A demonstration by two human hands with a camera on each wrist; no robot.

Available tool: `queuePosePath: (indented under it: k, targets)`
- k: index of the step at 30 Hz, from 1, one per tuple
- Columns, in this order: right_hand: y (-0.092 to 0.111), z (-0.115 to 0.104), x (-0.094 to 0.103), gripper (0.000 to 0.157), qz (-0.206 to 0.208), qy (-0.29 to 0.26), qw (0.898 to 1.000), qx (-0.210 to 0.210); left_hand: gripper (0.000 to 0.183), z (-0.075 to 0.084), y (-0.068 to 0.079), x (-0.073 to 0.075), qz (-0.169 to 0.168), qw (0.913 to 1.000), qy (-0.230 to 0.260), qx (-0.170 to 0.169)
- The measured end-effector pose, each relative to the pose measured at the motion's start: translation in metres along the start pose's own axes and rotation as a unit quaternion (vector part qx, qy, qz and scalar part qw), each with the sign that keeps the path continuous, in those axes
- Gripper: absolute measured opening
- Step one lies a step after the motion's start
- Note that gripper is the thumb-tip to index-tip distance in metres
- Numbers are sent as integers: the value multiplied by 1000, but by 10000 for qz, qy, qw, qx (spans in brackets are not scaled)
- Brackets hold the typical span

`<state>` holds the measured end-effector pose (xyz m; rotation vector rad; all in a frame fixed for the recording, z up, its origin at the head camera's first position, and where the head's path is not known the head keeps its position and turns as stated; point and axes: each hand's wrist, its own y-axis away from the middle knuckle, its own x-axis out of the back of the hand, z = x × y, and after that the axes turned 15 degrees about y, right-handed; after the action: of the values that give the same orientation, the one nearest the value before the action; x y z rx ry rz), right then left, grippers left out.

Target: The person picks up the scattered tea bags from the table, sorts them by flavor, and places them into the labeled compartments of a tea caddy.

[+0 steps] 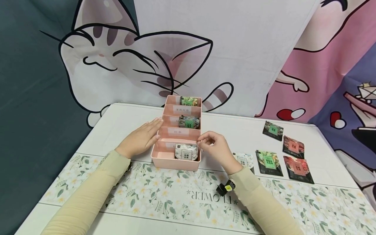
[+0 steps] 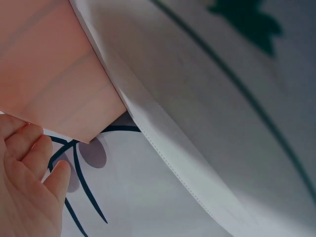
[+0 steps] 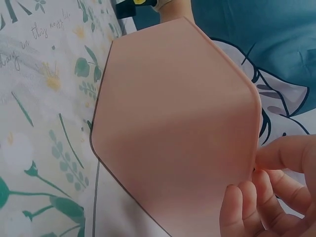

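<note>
A pink stepped organizer box [image 1: 176,164] with three labelled compartments stands on the table. In its front compartment lies a white tea sachet [image 1: 186,152]; a dark green tea sachet [image 1: 189,122] sits in the middle one, and a green-and-yellow tea sachet [image 1: 188,101] in the back one. With fingers straight, my left hand [image 1: 141,138] rests against the box's left side. My right hand [image 1: 216,148] has curled fingers at the right rim, beside the white sachet. Thumb and index finger appear to pinch that rim in the right wrist view.
To the right lie more tea sachets: a white one [image 1: 244,160] partly hidden by the right wrist, a bright green one [image 1: 268,162], a dark green one [image 1: 273,130], and two red ones, upper [image 1: 293,147] and lower [image 1: 298,169]. A cartoon cloth [image 1: 243,49] hangs behind the table.
</note>
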<state>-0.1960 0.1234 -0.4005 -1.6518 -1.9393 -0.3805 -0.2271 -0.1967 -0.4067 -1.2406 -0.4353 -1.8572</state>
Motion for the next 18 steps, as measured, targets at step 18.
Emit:
queuePosePath:
  k: [18]
  targets:
    - [6,-6,38,8,-222,1038,9934,431,61,0,0,0,6,10000,4,0]
